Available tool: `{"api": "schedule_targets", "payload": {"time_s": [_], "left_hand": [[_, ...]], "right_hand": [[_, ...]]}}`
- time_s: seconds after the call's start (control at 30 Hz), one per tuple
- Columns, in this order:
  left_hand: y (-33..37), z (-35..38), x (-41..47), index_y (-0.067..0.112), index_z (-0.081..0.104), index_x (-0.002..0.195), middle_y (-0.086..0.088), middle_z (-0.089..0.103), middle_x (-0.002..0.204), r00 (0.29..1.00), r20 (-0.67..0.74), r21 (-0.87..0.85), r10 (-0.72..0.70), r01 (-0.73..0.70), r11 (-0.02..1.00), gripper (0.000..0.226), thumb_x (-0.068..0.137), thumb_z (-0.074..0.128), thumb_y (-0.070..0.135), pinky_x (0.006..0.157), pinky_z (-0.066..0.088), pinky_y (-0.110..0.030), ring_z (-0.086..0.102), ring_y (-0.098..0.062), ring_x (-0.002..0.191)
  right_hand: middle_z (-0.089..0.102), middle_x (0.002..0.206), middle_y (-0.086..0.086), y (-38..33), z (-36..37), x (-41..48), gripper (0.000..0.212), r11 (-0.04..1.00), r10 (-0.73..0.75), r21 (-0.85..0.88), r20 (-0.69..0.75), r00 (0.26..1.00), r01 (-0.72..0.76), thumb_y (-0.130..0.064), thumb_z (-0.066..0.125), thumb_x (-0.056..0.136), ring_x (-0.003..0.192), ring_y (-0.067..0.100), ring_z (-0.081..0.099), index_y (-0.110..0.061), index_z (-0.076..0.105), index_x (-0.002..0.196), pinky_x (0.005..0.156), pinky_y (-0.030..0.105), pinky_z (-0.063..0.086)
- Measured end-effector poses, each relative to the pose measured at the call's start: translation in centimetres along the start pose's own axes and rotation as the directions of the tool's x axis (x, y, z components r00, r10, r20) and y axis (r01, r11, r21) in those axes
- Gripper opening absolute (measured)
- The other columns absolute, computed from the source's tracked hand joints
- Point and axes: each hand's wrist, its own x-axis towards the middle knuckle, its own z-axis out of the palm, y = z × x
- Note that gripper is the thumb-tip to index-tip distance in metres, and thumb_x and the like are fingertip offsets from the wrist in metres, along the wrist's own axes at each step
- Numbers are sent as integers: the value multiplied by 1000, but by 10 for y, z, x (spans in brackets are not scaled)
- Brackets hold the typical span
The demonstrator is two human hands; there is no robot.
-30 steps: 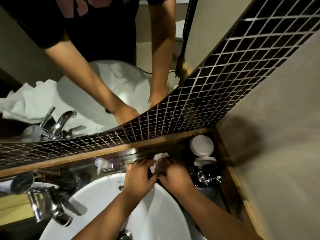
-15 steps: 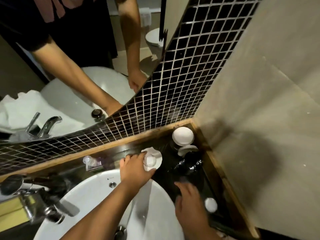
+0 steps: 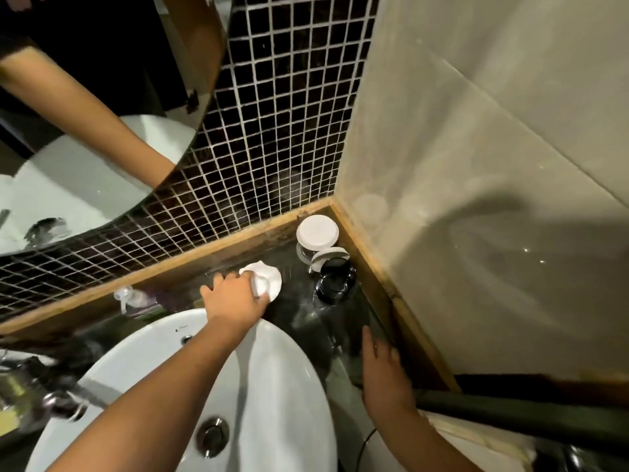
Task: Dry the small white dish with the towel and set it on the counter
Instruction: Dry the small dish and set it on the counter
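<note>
The small white dish (image 3: 269, 280) lies on the dark counter (image 3: 299, 308) behind the basin, close to the wooden ledge. My left hand (image 3: 235, 298) reaches over the basin rim, and its fingers grip the dish's near left edge. My right hand (image 3: 384, 373) hovers low over the counter's right side, fingers apart and holding nothing. No towel shows in the head view.
A white basin (image 3: 272, 386) with a metal drain fills the lower middle. In the back right corner stand a white-lidded jar (image 3: 317, 231), a second white lid (image 3: 328, 258) and a dark glass jar (image 3: 335, 281). A small clear bottle (image 3: 131, 298) lies left. A blurred tap (image 3: 51, 396) is lower left.
My right hand came off the dish and drew back to the right side of the counter. My left hand stays on the dish. The camera swung right.
</note>
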Motion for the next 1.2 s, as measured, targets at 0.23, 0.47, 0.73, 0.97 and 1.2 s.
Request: {"api": "schedule_targets", "payload": {"time_s": [0.23,0.47,0.73,0.97,1.2], "left_hand": [[0,2,-11,35,36,147,-2,46,148,998,17,-229,-59,61,972,74,83,63,60,109,30,-54,40,-30,134],[-28,-11,-30,35,45,137,4,53,136,997,-55,-428,-57,28,903,65,78,71,43,102,38,-51,49,-25,126],[-66,-11,-31,24,70,115,4,72,107,992,-61,-572,-111,56,818,36,80,71,34,88,46,-25,66,-16,100],[-55,3,-23,35,65,119,13,70,114,989,24,-477,-143,138,868,35,87,57,44,106,31,-43,56,-16,112],[-43,6,-21,35,63,121,10,70,115,982,25,-404,-185,180,897,36,89,50,45,113,19,-46,55,-17,117]], "right_hand": [[19,163,14,-22,-2,-2,96,986,-165,-24,29,986,165,-6,59,93,144,30,26,-12,-12,157,118,37,31],[29,157,9,-109,-50,14,69,901,-420,84,-84,904,426,-2,51,93,139,28,30,-18,23,154,114,34,31],[39,152,11,-188,-94,77,66,877,-473,47,-80,877,478,-6,60,91,139,28,33,-12,30,149,117,32,25],[44,149,8,-191,-74,96,77,897,-440,-1,-72,895,441,-6,65,89,136,27,39,-15,25,154,114,34,36],[41,153,11,-184,-68,101,68,886,-454,59,-83,887,459,-8,60,94,138,28,38,-15,28,153,115,35,36]]}}
